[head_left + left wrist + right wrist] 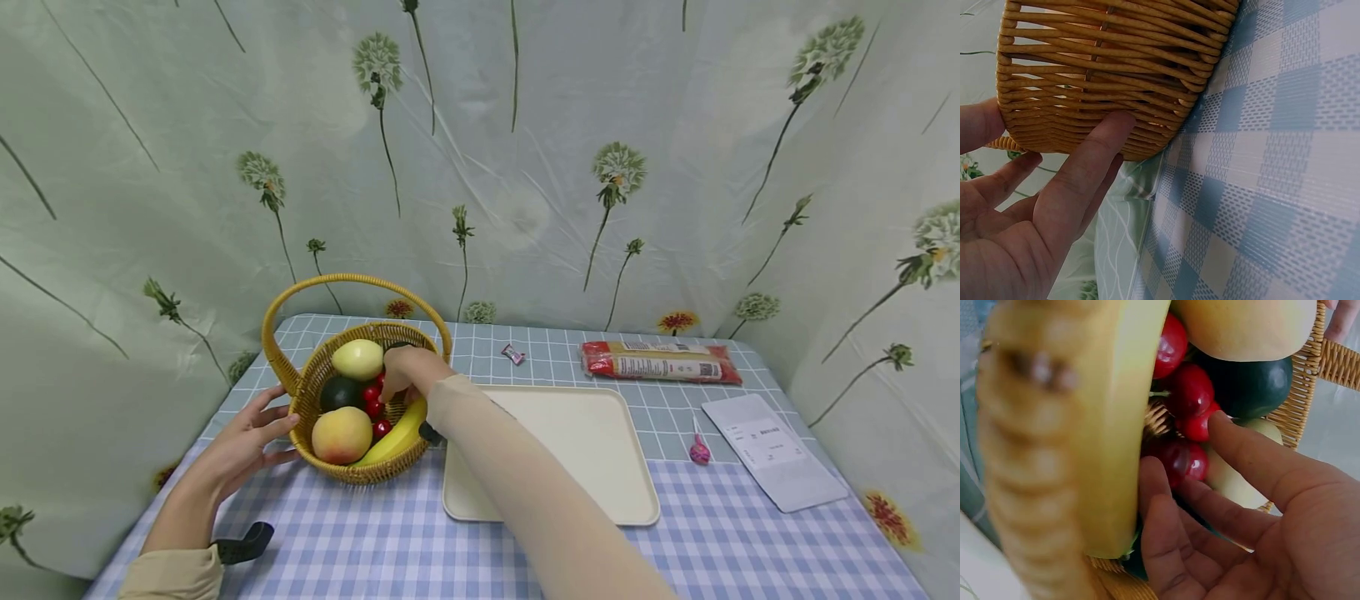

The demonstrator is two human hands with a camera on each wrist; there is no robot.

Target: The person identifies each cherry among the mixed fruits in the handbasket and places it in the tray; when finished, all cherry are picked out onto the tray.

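A woven basket (358, 473) with a tall handle holds a peach (342, 435), a banana (397, 437), a pale yellow-green fruit (357, 359), a dark green fruit (341, 393) and several red cherries (373, 400). On its left side my left hand (251, 433) rests with extended fingers, the fingertips (1119, 122) against the weave. Reaching in from the right, my right hand (412, 371) is down among the fruit. In the right wrist view, its thumb (1225, 428) and bent fingers lie around cherries (1179, 459) beside the banana (1119, 425).
A cream tray (585, 442) stands right of the basket, under my right forearm. Behind it lie a small wrapped candy (513, 354) and a long red-and-yellow packet (660, 362). Farther right are a pink lollipop (699, 451) and a white labelled pouch (772, 450). Patterned fabric hangs behind the table.
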